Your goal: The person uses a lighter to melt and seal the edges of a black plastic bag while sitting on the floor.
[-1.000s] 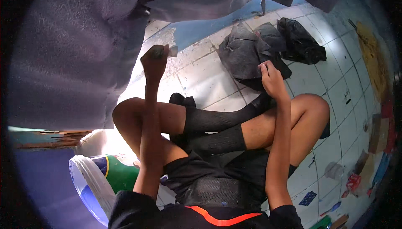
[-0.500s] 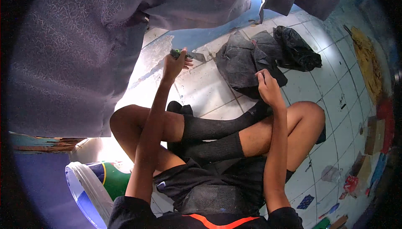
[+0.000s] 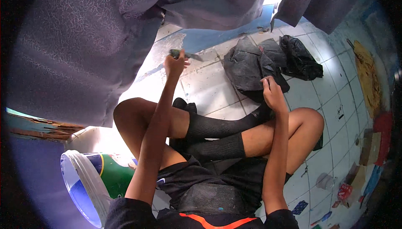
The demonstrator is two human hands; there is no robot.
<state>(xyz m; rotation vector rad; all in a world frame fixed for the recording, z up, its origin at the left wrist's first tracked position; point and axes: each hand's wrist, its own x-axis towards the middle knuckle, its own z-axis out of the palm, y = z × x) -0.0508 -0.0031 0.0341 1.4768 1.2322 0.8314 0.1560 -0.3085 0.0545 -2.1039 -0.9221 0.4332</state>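
My left hand (image 3: 174,64) is closed around the dark, green-marked handle of a scraper (image 3: 194,56); its grey blade points right, low over the white tiles. My fingers hide part of the handle. To the right, my right hand (image 3: 273,95) has its fingers pinched together at the near edge of a crumpled black plastic bag (image 3: 247,66). Whether they grip the bag or some small thing cannot be made out. The bag lies spread on the floor, with a shinier black bundle (image 3: 299,59) against its far right side.
Grey curtain cloth (image 3: 83,53) hangs at the left and far side. A white-rimmed bucket (image 3: 90,183) lies tipped at the lower left. A worn yellow-brown board (image 3: 368,76), a cardboard piece (image 3: 370,148) and scraps line the right. My crossed legs fill the near middle.
The view has shifted slightly. My left hand has drawn a little left over the floor with the scraper. My right hand stays at the bag's near edge.
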